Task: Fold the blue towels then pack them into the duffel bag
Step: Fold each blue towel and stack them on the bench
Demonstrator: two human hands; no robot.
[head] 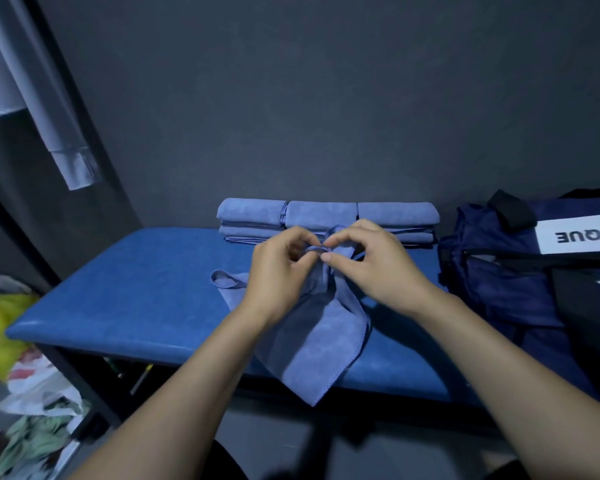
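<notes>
A blue towel (321,344) hangs bunched over the middle of the blue padded bench (136,299), its lower corner drooping past the front edge. My left hand (278,268) and my right hand (371,261) pinch its upper edge close together, fingertips almost touching. Behind them, folded blue towels (253,216) lie in stacks along the wall. The dark blue duffel bag (506,271), with a white label, sits at the right end of the bench with its top open.
A dark grey wall runs right behind the bench. On the floor at left lie plastic bags and a yellow cloth (0,327). A grey rolled sheet (66,147) leans at the upper left.
</notes>
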